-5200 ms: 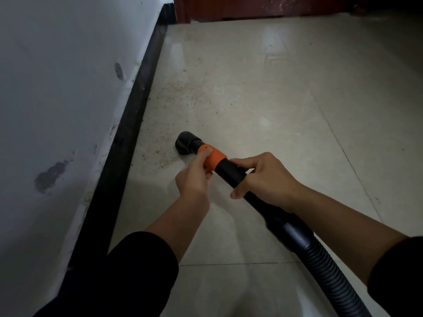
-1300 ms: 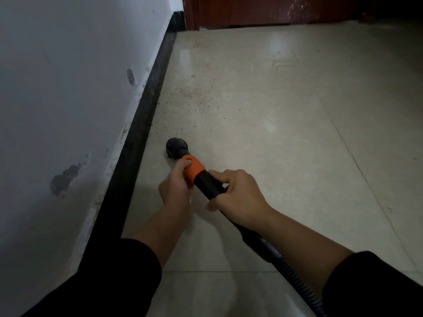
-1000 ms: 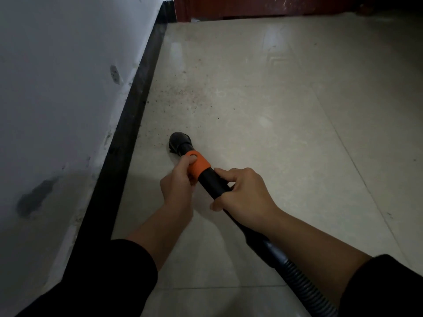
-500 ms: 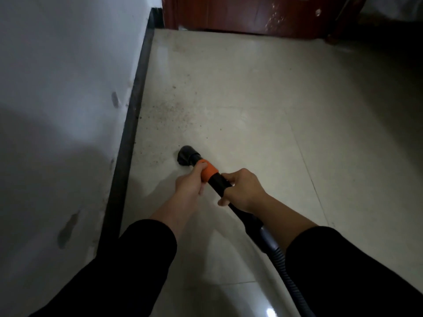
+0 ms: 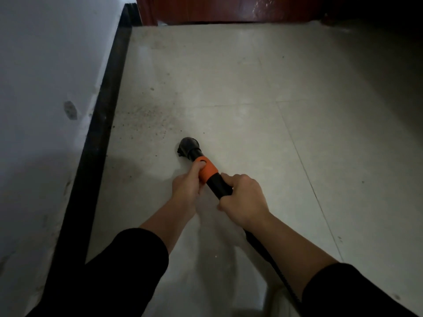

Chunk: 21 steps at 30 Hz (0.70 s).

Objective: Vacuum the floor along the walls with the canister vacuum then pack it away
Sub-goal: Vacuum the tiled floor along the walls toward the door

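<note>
1. Your left hand (image 5: 186, 187) is curled around the orange collar (image 5: 207, 169) of the vacuum tube (image 5: 219, 187), thumb lying on top of the collar.
2. Your right hand (image 5: 243, 202) wraps the black tube just behind the collar, close to your left hand.
3. Just beyond your left thumb the tube ends in a round black nozzle (image 5: 188, 146), flared wider than the tube and set down on the pale tiled floor (image 5: 251, 110).
4. Behind your right grip, the dark hose (image 5: 270, 259) runs back under your forearm.
5. Ahead and left of the nozzle lies a scatter of dark dirt specks (image 5: 146, 120), reaching the black baseboard (image 5: 100, 133) under the white wall (image 5: 45, 88).
</note>
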{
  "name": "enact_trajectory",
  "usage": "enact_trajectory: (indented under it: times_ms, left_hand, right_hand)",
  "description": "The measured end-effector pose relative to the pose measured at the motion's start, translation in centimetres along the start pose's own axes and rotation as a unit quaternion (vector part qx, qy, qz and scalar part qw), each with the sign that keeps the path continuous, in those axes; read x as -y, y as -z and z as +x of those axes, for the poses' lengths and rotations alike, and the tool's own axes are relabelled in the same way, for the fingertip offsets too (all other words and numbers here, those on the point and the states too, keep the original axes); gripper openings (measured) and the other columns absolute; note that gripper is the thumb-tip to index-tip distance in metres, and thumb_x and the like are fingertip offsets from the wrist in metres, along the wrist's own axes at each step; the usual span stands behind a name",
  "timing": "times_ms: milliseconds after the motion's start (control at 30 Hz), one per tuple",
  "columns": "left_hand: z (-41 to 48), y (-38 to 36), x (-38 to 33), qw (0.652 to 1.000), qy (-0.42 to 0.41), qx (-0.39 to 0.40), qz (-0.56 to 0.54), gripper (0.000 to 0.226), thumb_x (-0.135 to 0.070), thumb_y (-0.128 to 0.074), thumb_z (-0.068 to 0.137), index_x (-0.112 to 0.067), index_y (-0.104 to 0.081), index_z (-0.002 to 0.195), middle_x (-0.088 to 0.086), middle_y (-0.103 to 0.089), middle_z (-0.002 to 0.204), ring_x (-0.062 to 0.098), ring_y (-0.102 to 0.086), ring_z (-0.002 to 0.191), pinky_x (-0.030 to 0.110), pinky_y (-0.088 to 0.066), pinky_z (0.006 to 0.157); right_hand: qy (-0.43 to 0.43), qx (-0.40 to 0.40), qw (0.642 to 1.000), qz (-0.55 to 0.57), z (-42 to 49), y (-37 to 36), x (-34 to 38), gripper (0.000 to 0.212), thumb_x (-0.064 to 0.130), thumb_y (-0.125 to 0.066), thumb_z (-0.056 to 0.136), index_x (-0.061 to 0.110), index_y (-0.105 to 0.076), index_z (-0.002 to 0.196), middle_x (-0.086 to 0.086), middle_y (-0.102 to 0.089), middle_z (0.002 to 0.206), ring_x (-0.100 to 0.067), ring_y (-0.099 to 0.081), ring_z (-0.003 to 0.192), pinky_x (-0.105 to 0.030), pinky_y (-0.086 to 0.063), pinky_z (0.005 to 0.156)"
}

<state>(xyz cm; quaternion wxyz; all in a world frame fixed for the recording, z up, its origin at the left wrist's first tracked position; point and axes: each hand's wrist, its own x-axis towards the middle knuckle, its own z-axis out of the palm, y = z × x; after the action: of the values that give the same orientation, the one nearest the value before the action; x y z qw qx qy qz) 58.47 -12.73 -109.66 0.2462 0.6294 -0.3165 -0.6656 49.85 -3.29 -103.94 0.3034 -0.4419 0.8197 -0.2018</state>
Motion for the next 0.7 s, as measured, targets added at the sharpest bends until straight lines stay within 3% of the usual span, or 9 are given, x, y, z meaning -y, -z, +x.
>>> enact_trajectory:
  times_ms: [167, 233, 367, 433, 600, 700]
  left_hand:
    - [1.5, -1.9, -1.0, 1.000, 0.000, -0.009, 0.006, 0.038, -0.041, -0.072, 0.080, -0.011, -0.057, 0.064, 0.004, -0.057, 0.062, 0.019, -0.056, 0.071, 0.037, -0.049, 0.087]
    - [1.9, -2.9, -1.3, 1.000, 0.002, -0.005, 0.011, 0.038, -0.042, -0.072, 0.080, -0.009, -0.058, 0.067, 0.004, -0.055, 0.058, 0.018, -0.053, 0.064, 0.035, -0.049, 0.082]
    - [2.5, -4.8, -1.7, 1.000, 0.006, 0.011, 0.006, 0.035, -0.037, -0.071, 0.083, -0.007, -0.058, 0.070, -0.003, -0.045, 0.040, 0.015, -0.044, 0.053, 0.029, -0.045, 0.070]
    - [2.5, -5.5, -1.9, 1.000, 0.007, 0.014, 0.008, 0.034, -0.037, -0.071, 0.083, -0.006, -0.059, 0.073, -0.002, -0.047, 0.043, 0.015, -0.045, 0.053, 0.028, -0.046, 0.069]
    - [2.4, -7.1, -2.2, 1.000, -0.001, 0.015, 0.015, 0.029, -0.036, -0.071, 0.083, -0.009, -0.061, 0.078, 0.008, -0.061, 0.077, 0.018, -0.057, 0.072, 0.034, -0.053, 0.080]
    - [2.2, -7.6, -2.0, 0.999, 0.004, 0.019, 0.028, 0.033, -0.040, -0.071, 0.081, -0.009, -0.062, 0.078, 0.007, -0.059, 0.071, 0.017, -0.055, 0.066, 0.034, -0.051, 0.076]
  right_hand:
    - [0.011, -0.012, 1.000, 0.013, 1.7, 0.9, -0.9, 0.021, 0.011, -0.066, 0.073, 0.020, -0.061, 0.091, 0.001, -0.054, 0.069, -0.021, -0.055, 0.064, -0.027, -0.043, 0.053]
    - [0.012, -0.017, 1.000, 0.014, 2.4, 1.4, -1.3, 0.020, 0.010, -0.066, 0.073, 0.020, -0.059, 0.090, 0.002, -0.051, 0.066, -0.020, -0.052, 0.062, -0.025, -0.035, 0.050]
    - [0.008, -0.030, 0.999, 0.018, 3.6, 2.2, -2.5, 0.022, 0.010, -0.066, 0.072, 0.019, -0.060, 0.091, 0.001, -0.052, 0.068, -0.023, -0.055, 0.064, -0.025, -0.036, 0.051]
    - [0.007, -0.031, 0.999, 0.021, 3.9, 2.5, -2.8, 0.020, 0.010, -0.066, 0.072, 0.020, -0.057, 0.086, 0.001, -0.052, 0.067, -0.022, -0.054, 0.063, -0.025, -0.036, 0.050]
    - [-0.003, -0.038, 0.999, 0.034, 4.4, 3.1, -3.5, 0.020, 0.010, -0.068, 0.072, 0.019, -0.059, 0.088, -0.001, -0.055, 0.067, -0.022, -0.056, 0.062, -0.025, -0.040, 0.051]
    - [-0.008, -0.043, 0.998, 0.033, 4.2, 3.4, -3.9, 0.020, 0.010, -0.068, 0.072, 0.018, -0.061, 0.089, -0.002, -0.058, 0.068, -0.023, -0.059, 0.064, -0.030, -0.048, 0.055]
